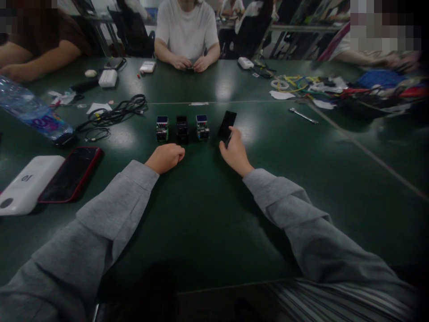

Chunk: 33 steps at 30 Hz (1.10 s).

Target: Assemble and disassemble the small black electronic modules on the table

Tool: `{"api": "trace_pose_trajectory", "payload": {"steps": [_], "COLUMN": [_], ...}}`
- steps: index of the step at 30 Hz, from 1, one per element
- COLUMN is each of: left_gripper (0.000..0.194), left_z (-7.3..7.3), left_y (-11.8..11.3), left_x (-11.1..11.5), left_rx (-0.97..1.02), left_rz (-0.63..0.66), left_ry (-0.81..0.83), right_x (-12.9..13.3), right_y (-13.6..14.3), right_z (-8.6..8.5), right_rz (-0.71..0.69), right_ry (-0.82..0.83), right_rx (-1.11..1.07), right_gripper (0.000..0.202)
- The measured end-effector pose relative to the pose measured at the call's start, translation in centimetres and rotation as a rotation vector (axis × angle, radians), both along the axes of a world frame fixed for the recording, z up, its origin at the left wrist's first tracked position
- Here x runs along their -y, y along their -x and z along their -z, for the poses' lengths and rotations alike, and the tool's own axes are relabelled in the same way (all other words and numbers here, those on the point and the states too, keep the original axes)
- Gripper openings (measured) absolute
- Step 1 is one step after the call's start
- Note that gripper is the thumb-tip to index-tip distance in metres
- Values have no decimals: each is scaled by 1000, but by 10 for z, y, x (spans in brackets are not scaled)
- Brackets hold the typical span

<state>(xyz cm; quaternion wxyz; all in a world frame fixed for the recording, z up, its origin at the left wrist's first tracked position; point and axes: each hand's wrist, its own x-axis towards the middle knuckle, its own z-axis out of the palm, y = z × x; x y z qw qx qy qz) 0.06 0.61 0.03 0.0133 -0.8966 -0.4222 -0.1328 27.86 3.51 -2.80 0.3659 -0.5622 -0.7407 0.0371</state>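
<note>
Three small devices stand in a row on the dark green table [208,214]: a left one [162,128] with a bluish screen, a black one [182,129] in the middle, and a right one [202,127] with a bluish screen. My left hand [166,158] rests just in front of the row, its fingers curled in a fist, with nothing visible in it. To the right of the row, my right hand [236,150] grips the lower part of a black device [227,123] with a dark, tilted flat panel, between thumb and fingers.
On the left lie a red-edged phone [72,174], a white case [31,183], a plastic bottle [36,114] and black cables [120,109]. A wrench [303,116] and tangled wires [348,87] are at the right. Across the table sits a person [187,33] in a white shirt.
</note>
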Motion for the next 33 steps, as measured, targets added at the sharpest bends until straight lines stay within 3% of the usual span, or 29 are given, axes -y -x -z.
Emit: {"api": "trace_pose_trajectory", "payload": {"steps": [7, 16, 27, 30, 33], "left_gripper": [26, 27, 27, 27, 26], "left_z": [0, -1, 1, -1, -1], "left_y": [0, 0, 0, 0, 0], "left_x": [0, 0, 0, 1, 1], "left_rx": [-9, 5, -29, -31, -28], "left_rz": [-10, -14, -20, -13, -12], "left_ry": [40, 54, 32, 34, 41], "right_x": [1, 5, 6, 19, 54], "right_y": [-1, 2, -8, -18, -34], "right_z": [-2, -9, -16, -18, -21], "right_rz": [-24, -16, 154, 145, 51], "right_ry": [18, 30, 46, 71, 115], "right_rx": [-5, -23, -4, 14, -7], "right_gripper": [58, 37, 38, 33, 34]}}
